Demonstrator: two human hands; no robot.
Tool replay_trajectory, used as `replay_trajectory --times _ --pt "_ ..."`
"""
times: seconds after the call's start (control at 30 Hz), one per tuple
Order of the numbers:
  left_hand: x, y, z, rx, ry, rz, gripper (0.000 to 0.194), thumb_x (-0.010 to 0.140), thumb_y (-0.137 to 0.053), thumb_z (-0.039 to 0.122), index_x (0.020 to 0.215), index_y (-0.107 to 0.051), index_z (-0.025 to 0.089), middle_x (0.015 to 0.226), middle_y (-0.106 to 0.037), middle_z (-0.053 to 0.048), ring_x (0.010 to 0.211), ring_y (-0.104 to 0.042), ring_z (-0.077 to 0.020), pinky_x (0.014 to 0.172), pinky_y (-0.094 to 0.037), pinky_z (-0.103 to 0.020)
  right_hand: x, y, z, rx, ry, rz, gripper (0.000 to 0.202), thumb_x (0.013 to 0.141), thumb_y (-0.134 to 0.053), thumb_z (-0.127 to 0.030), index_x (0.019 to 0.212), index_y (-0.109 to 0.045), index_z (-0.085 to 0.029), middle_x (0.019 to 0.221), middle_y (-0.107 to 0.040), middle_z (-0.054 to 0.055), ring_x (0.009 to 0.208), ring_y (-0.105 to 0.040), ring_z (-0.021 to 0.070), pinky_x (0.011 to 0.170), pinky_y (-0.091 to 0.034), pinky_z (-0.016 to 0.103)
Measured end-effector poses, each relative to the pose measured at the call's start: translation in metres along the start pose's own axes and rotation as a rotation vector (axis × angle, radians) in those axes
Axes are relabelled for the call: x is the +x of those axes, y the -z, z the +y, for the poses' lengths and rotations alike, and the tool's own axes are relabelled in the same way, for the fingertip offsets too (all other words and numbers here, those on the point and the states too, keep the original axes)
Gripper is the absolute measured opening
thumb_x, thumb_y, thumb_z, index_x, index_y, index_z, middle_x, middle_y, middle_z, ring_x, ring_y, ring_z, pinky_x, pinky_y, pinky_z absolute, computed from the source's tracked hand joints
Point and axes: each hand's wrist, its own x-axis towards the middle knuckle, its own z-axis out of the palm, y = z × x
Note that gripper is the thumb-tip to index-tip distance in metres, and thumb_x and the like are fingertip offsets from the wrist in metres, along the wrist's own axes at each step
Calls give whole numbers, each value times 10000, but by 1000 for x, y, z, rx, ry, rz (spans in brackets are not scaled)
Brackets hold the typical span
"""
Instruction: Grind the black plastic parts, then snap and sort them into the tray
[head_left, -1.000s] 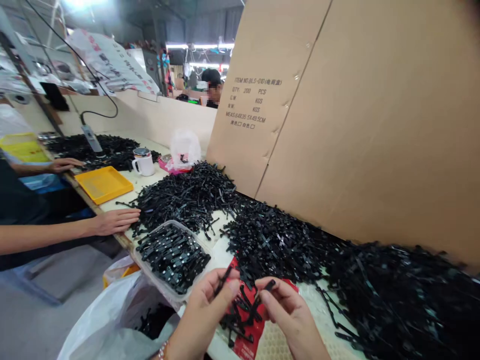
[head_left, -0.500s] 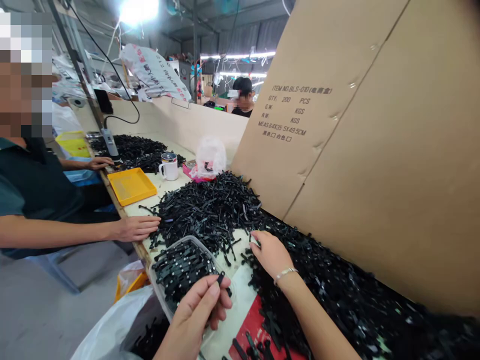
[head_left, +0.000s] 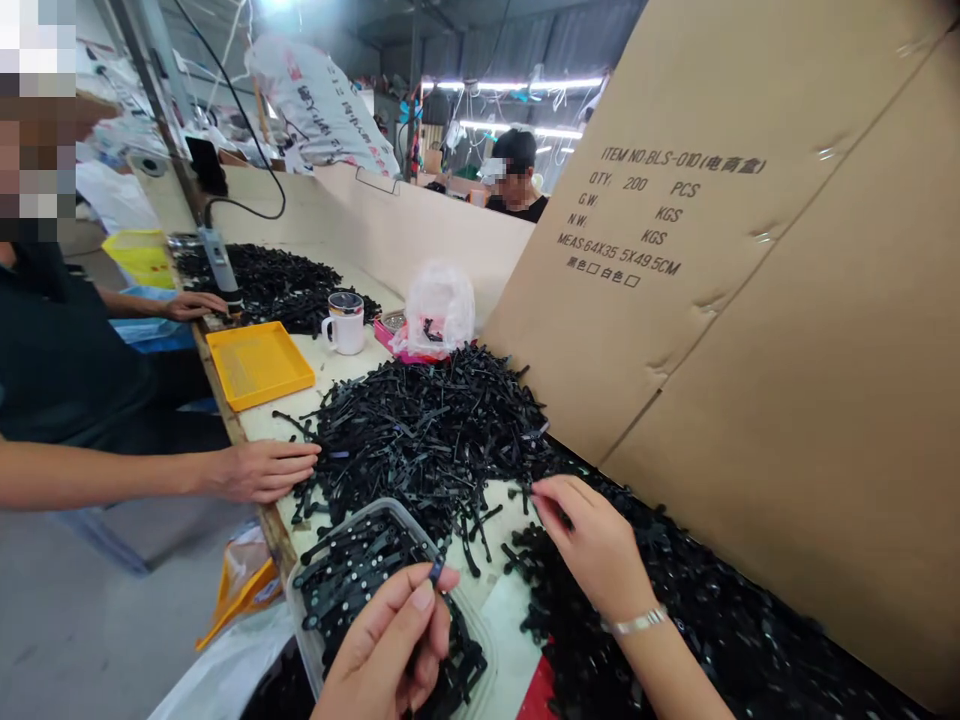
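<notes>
Between thumb and forefinger, my left hand (head_left: 397, 635) pinches a small black strip (head_left: 436, 570), in front of a clear plastic tub (head_left: 300, 610) filled with black strips that bear pale dots. My right hand (head_left: 592, 540) has its thumb and forefinger pressed together at a small black piece (head_left: 520, 492), on the pale table between two heaps. A large pile of black strips (head_left: 427, 430) rises beyond the tub. Another dark heap (head_left: 690, 600) spreads under and right of my right forearm.
A co-worker's hand (head_left: 262, 470) rests by the pile's left side. Farther back are a yellow tray (head_left: 259, 365), a white mug (head_left: 347, 328) and a plastic bag (head_left: 442, 305). A tall cardboard sheet (head_left: 750, 300) walls off the right side.
The view has shifted. My right hand's thumb and forefinger have closed together near the small piece at the heap's edge. My left hand still holds its strip by the tub.
</notes>
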Motion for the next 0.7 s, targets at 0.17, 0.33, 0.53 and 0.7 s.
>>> replay_trajectory --times 0.17,0.33,0.53,0.7 --pt "3 -11 -2 -74 110 -170 523 613 -793 500 947 -651 123 547 -380 63 456 -230 -25 437 -120 -172 -46 40 -48 137 234 170 336 859 -596 -98 1126 -641 -297 1041 -663 40 948 -633 215 797 -563 341" --pt "-7 -21 -6 40 135 -293 508 659 -762 504 965 -642 116 503 -325 85 434 -152 -23 448 -75 -199 -68 50 -66 188 338 56 428 917 -514 -145 1307 -501 -322 947 -701 18 840 -667 210 867 -537 439" --pt "-23 -29 -15 135 139 -333 479 567 -820 517 740 -577 142 462 -310 104 404 -166 -13 426 -94 -190 -83 64 -74 158 338 77 378 937 -509 -219 1296 -512 -338 927 -705 7 821 -665 199 856 -540 412" --pt "-43 -39 -35 133 114 -318 454 611 -798 508 770 -591 137 542 -462 46 444 -329 -34 444 -239 -160 -124 54 -95 430 -43 218 321 865 -615 -193 1163 -609 -312 1020 -669 56 865 -658 211 763 -574 320"
